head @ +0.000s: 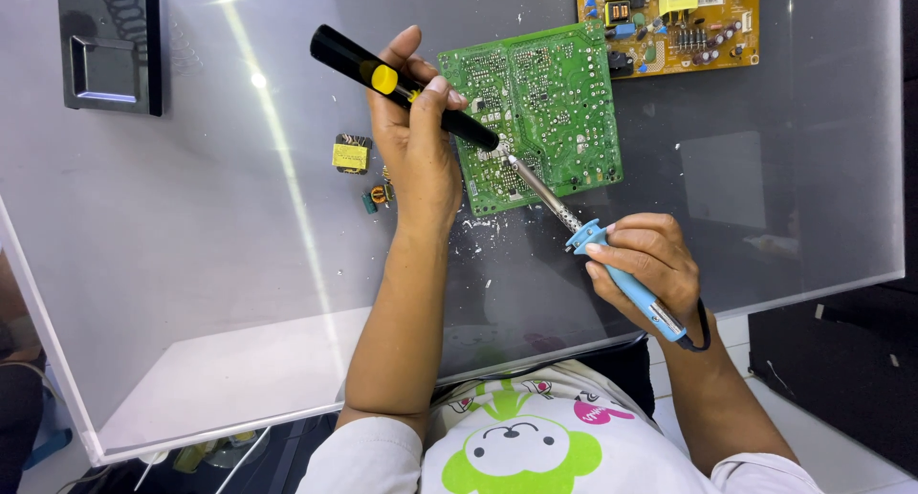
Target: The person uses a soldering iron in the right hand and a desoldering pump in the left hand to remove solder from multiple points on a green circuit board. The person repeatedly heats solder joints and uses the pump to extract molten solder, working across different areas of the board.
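Observation:
A green circuit board [555, 92] lies solder side up on a glass table [191, 217]. My left hand [416, 140] grips a black desoldering pump [402, 85] with a yellow button, its tip resting on the board's lower left part. My right hand [650, 264] holds a blue-handled soldering iron [593, 241]. The iron's metal tip touches the board right beside the pump's tip.
An orange-brown circuit board [669, 16] full of components sits at the top right. A small yellow transformer [351, 154] and a little coil [375, 196] lie left of my left wrist. A black stand [110, 44] is at the top left. Solder crumbs lie below the green board.

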